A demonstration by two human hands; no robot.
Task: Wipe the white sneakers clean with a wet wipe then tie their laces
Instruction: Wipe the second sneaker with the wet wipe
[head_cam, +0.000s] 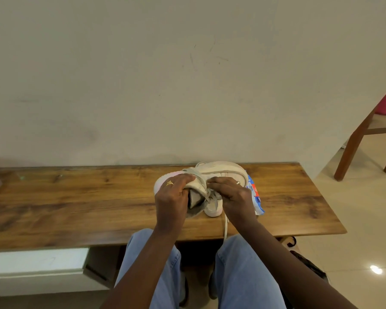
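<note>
The only print I can find is on the wet-wipe packet (256,198), which lies toward the right end of the counter (76,197), partly hidden behind the person's right hand (233,197). It has white lettering on a red band and more on a dark blue patch. Both are too small and blurred for me to read.
</note>
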